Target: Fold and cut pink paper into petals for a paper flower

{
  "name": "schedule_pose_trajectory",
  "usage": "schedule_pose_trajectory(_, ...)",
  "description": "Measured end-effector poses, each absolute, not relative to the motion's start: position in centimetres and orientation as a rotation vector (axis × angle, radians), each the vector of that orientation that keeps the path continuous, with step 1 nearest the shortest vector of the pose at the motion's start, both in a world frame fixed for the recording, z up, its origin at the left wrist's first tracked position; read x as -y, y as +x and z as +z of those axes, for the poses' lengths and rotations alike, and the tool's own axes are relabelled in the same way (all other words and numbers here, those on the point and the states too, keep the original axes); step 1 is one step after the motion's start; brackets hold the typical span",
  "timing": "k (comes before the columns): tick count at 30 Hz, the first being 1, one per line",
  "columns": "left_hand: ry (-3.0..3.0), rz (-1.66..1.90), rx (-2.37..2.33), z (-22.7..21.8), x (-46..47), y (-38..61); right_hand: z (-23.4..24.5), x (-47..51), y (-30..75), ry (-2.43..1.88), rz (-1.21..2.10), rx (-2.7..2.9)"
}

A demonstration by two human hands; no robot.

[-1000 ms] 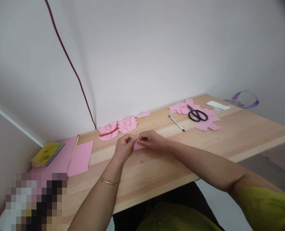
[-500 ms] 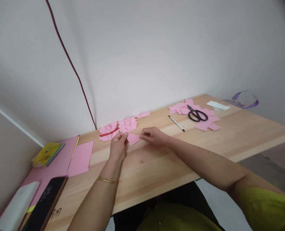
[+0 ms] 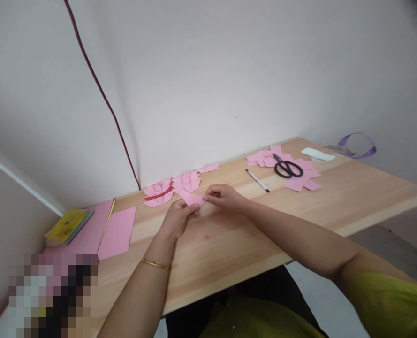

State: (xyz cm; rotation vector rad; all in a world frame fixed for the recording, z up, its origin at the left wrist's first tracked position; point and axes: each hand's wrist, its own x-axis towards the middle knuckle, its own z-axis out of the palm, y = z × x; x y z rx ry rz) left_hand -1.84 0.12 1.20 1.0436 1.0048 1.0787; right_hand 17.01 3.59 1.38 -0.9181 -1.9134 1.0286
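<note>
Left hand [image 3: 180, 218]: grip closed on the pink paper piece [image 3: 192, 198], thumb laid along its near edge, fingers curled underneath.
Right hand [image 3: 225, 198]: grip narrowed to a pinch, thumb and forefinger meeting at the paper's right corner; remaining fingers folded in.
Paper position: between both hands, over the table [image 3: 229, 253], in front of the pleated pink papers [image 3: 187, 181]; whether it touches the wood cannot be told.
Left forearm: angled up and inward from the lower edge, gold bracelet [image 3: 155, 264] near the wrist.
Right forearm: reaching in from the right, low across the table.
Right of hands: pen [image 3: 257, 180], then black-handled scissors [image 3: 288, 168] lying on pink cutouts [image 3: 308, 176].
Left of hands: pink sheet [image 3: 118, 230], yellow pencil [image 3: 107, 223] along its edge.
</note>
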Motion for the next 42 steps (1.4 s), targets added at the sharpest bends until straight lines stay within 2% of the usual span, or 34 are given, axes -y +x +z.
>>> schedule_pose_trajectory(6, 1.067, 1.101, -1.003, 1.1, -0.1, -1.7, 1.4, -3.6, 16.9, -0.89, 1.251, 1.737)
schedule_pose_trajectory(11, 1.139, 1.092, -1.013, 0.8, -0.2, -1.8, 0.9, -3.1, 16.4, -0.747, 1.411, 1.827)
schedule_pose_trajectory(23, 1.164, 1.142, -1.159, 0.8, -0.6, -2.4, 1.6, -4.2, 17.7, -0.905, 1.255, 1.613)
schedule_pose_trajectory(28, 1.114, 1.121, -1.064, 0.7, -0.3, -1.9, 1.4, -3.4, 17.1, -0.789, 1.366, 1.76)
schedule_pose_trajectory(42, 1.239, 1.123, -1.199, 1.0, -0.2, -1.7, 1.5, -3.2, 16.9, -0.827, 1.24, 1.803)
